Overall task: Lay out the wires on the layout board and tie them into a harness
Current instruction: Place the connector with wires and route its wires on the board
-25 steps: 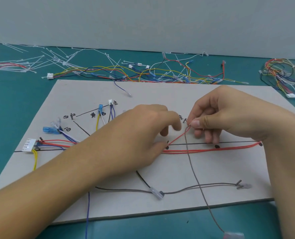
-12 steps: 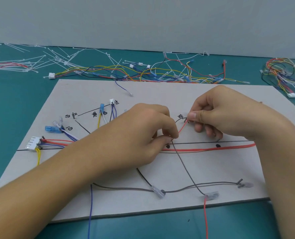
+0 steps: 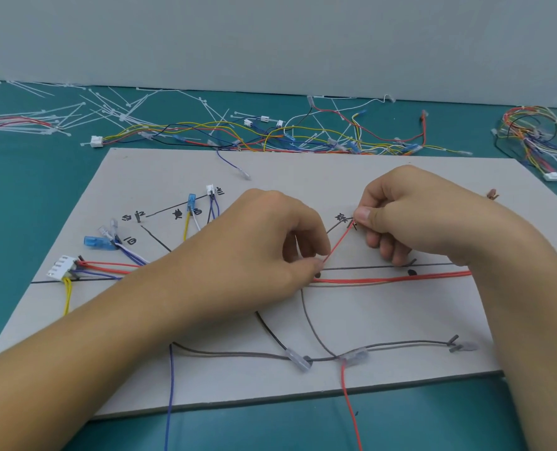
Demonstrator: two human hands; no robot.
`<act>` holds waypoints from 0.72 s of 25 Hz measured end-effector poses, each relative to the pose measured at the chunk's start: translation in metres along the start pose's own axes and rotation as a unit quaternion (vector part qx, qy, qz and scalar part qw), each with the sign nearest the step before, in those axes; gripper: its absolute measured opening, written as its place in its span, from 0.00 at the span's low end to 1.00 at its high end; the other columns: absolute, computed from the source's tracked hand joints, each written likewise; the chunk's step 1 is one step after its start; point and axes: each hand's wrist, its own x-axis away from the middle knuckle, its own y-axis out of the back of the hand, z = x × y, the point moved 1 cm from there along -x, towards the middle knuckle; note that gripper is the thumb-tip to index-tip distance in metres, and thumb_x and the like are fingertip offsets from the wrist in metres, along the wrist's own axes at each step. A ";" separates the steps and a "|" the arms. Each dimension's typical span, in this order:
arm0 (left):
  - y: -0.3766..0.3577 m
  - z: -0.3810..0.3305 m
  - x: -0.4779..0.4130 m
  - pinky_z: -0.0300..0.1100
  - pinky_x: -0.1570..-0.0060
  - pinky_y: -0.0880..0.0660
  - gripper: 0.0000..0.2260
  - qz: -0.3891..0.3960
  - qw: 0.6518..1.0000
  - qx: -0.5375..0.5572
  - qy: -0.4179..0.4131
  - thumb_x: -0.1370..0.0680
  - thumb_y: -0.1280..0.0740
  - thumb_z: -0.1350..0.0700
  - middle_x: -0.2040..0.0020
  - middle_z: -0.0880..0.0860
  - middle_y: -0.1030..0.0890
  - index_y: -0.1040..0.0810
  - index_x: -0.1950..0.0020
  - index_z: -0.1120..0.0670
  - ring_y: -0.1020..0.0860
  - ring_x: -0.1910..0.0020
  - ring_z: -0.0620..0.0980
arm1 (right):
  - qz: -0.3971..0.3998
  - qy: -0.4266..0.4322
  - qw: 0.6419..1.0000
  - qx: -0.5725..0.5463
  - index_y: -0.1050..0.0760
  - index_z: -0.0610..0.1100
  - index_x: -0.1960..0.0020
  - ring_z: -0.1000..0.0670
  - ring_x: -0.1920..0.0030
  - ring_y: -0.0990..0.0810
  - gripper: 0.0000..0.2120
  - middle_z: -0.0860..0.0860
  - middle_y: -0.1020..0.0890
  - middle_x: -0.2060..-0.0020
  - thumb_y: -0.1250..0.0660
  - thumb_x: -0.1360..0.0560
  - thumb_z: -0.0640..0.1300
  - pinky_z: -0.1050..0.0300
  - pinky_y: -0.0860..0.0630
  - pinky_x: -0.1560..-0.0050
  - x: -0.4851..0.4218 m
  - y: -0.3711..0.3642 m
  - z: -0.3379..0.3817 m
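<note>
Both hands (image 3: 264,245) (image 3: 410,216) pinching red wire (image 3: 337,244), layout board (image 3: 303,177)

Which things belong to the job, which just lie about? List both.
In use: layout board, red wire pinched by left hand and right hand, grey wire, white connector.
Lying about: loose cable ties, spare wires behind the board, wire bundle far right.

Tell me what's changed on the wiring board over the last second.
The grey wire was drawn in, carrying its clear terminal from beyond the near edge of the board up and left onto it, red lead trailing. The left hand closed to pinch the slanting red strand; the right hand kept its pinch. The white connector and laid red wires stayed put.
</note>
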 end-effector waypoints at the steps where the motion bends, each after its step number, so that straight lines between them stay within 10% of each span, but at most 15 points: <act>1: 0.000 0.000 0.000 0.27 0.66 0.30 0.06 -0.003 1.000 0.020 0.006 0.26 0.25 0.59 0.63 0.45 0.17 0.15 0.54 0.49 0.21 0.65 0.41 | 0.001 -0.005 1.000 -0.002 0.22 0.40 0.60 0.49 0.77 0.20 0.14 0.48 0.17 0.73 0.37 0.16 0.43 0.59 0.25 0.75 0.000 0.000 0.000; 18: 0.003 -0.005 0.002 0.27 0.67 0.29 0.04 -0.006 0.997 0.044 0.060 0.25 0.25 0.58 0.66 0.45 0.16 0.13 0.53 0.50 0.21 0.68 0.42 | -0.014 -0.049 0.998 0.025 0.23 0.39 0.55 0.41 0.73 0.15 0.12 0.42 0.16 0.67 0.40 0.17 0.42 0.47 0.15 0.65 -0.004 -0.009 0.006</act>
